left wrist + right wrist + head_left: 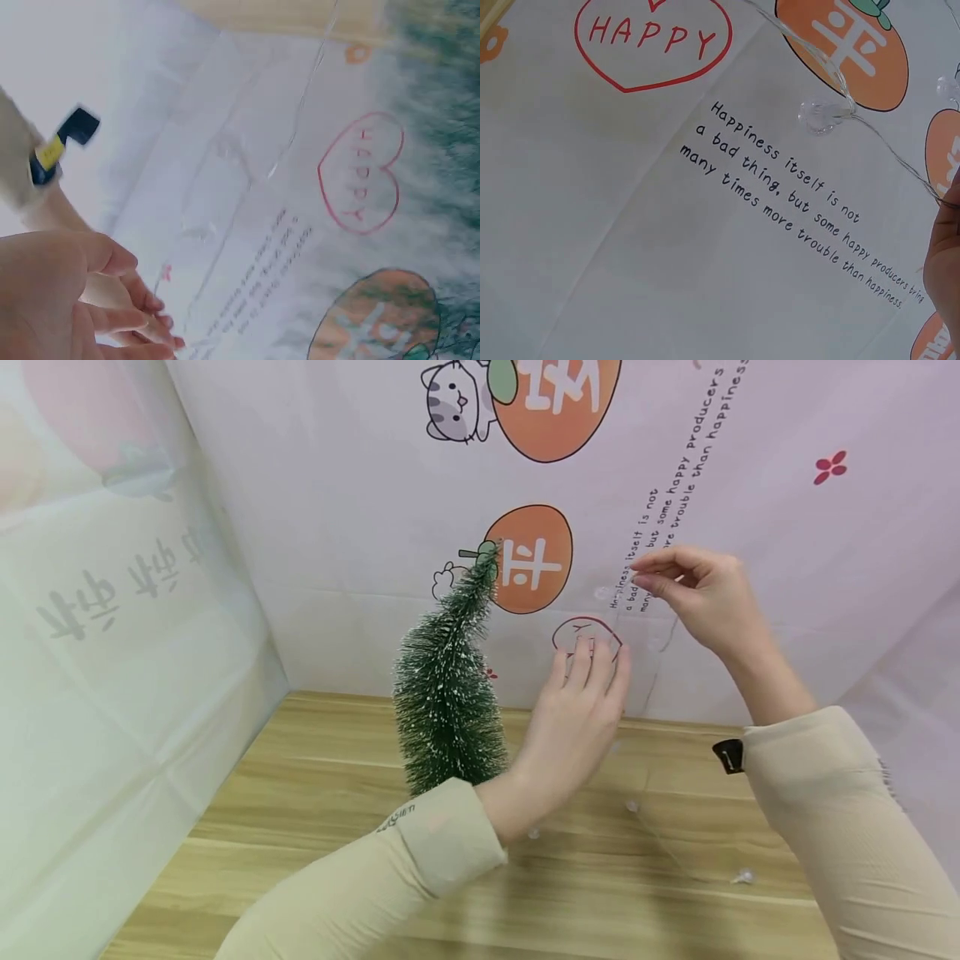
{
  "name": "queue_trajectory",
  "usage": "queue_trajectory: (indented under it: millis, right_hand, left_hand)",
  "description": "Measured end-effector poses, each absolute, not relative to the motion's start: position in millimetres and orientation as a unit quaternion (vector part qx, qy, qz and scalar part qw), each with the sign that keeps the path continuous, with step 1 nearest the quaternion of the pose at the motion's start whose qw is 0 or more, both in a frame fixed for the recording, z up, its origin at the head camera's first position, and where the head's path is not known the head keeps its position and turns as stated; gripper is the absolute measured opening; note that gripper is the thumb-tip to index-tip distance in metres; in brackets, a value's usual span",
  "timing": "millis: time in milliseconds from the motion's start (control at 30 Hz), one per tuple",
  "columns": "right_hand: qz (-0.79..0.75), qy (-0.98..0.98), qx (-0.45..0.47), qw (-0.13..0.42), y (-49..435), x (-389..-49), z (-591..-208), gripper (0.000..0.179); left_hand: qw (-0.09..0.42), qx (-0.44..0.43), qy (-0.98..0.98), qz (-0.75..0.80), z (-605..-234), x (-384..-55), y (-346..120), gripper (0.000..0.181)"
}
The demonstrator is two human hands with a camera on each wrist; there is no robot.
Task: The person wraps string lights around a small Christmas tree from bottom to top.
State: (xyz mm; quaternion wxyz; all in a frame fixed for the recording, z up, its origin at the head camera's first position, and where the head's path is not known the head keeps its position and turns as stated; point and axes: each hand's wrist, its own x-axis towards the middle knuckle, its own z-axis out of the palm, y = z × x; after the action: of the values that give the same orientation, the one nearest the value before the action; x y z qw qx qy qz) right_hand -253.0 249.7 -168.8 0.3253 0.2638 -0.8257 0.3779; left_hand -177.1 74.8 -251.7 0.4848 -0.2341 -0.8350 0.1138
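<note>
A clear wire light string (889,142) with transparent bulbs hangs in front of the printed backdrop. My right hand (708,602) pinches it between thumb and fingertips, raised above the table. One clear bulb (821,116) dangles from the wire near that hand in the right wrist view. Lower and to the left, my left hand (577,718) reaches up with its fingers extended, close to the hanging wire. In the left wrist view the left hand (60,292) overlaps the right hand. Beside the left forearm stands a small green artificial Christmas tree (450,693) with white-frosted tips.
More of the string's bulbs (742,877) lie on the wooden table (300,827), right of the tree. Behind the table rises a white backdrop (322,510) with orange fruit prints and lettering. My left sleeve hides the tree's base.
</note>
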Motion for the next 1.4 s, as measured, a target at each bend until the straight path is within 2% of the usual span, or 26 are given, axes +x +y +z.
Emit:
queue_trajectory:
  millis: [133, 300, 433, 600, 733, 967, 1133, 1233, 1400]
  right_hand:
    - [0.392, -0.813, 0.271, 0.333, 246, -253, -171, 0.015]
    - [0.411, -0.793, 0.284, 0.349, 243, -251, -174, 0.012]
    - [0.418, -0.784, 0.292, 0.354, 241, -250, -175, 0.01]
    - [0.421, -0.779, 0.307, 0.35, 244, -250, -177, 0.011]
    - [0.402, -0.785, 0.31, 0.356, 250, -248, -177, 0.014]
    - [0.286, -0.82, 0.322, 0.377, 272, -247, -184, 0.019]
    - [0.23, -0.838, 0.302, 0.392, 295, -246, -194, 0.019]
    - [0.183, -0.834, 0.28, 0.439, 309, -244, -201, 0.018]
    - [0.1, -0.77, 0.244, 0.581, 322, -245, -214, 0.011]
  left_hand:
    - [0.482, -0.207, -0.844, 0.111, -238, -186, 81, 0.04]
    - [0.427, -0.198, -0.874, 0.126, -229, -194, 81, 0.057]
    - [0.387, -0.202, -0.892, 0.115, -224, -196, 80, 0.059]
    - [0.36, -0.216, -0.905, 0.073, -219, -195, 81, 0.056]
    - [0.336, -0.193, -0.915, 0.109, -212, -194, 81, 0.062]
    - [0.338, -0.155, -0.917, 0.147, -209, -196, 78, 0.046]
    - [0.341, -0.148, -0.913, 0.165, -211, -198, 75, 0.044]
    - [0.335, -0.144, -0.916, 0.166, -211, -199, 73, 0.043]
    - [0.304, -0.141, -0.928, 0.162, -209, -201, 70, 0.046]
